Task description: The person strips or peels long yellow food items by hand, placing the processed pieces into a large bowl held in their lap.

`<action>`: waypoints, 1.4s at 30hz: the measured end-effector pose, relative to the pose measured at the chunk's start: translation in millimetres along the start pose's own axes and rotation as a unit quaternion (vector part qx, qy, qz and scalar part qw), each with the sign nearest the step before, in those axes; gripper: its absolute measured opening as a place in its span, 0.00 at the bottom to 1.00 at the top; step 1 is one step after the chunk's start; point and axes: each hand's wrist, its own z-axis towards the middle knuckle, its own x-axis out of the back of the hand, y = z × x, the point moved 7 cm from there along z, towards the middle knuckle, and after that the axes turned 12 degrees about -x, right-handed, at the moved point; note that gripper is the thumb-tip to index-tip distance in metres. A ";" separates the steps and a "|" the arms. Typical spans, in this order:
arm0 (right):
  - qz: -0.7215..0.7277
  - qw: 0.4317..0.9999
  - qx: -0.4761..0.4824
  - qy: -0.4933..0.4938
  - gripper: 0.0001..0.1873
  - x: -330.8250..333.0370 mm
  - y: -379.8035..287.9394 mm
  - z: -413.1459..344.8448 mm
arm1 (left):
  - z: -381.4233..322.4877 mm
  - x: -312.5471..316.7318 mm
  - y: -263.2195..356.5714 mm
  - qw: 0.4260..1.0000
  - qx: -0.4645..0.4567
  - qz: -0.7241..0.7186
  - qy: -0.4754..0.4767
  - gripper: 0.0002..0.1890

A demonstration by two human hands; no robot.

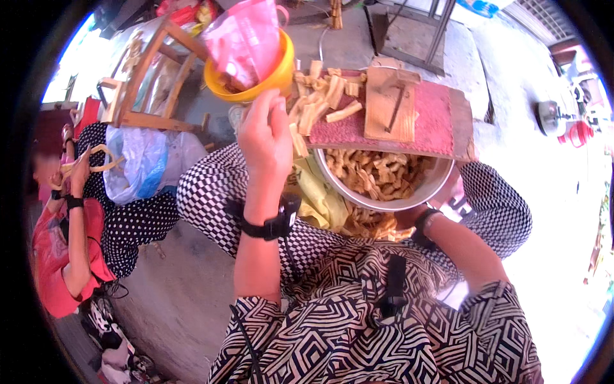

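My left hand (266, 127) is raised beside a yellow plastic bucket (286, 62), its fingers curled; whether anything is in them is hidden. To its right, a pile of cut tan dried sticks (316, 101) lies on a board covered in red cloth (434, 115). A wooden block with a thin metal bar (376, 115) sits on that board. Beneath the board's near edge, a metal basin (383, 207) holds many short tan pieces (369, 173). My right hand (408, 219) is low by the basin's near rim, mostly hidden, next to more loose strips (371, 223).
A pink bag (244, 43) stands in the bucket. Yellow plastic (319, 194) lies between my knees. On the left sits another person holding a bent tan strip (103, 168), with a plastic bag (136, 165) on the lap. A wooden frame (144, 81) stands behind.
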 end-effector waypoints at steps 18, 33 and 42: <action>0.420 0.862 -0.001 0.284 0.19 198.9 -89.4 -225.4 | -5.7 97.0 152.1 0.811 -0.121 -0.570 -0.058 0.09; 0.562 0.740 -0.067 0.364 0.09 117.4 -6.6 -255.1 | -64.4 91.6 101.1 0.876 0.162 -0.141 -0.432 0.04; 0.296 0.886 0.024 0.357 0.11 128.7 -101.9 -149.9 | -71.5 -48.4 199.0 0.741 0.024 -0.476 -0.474 0.28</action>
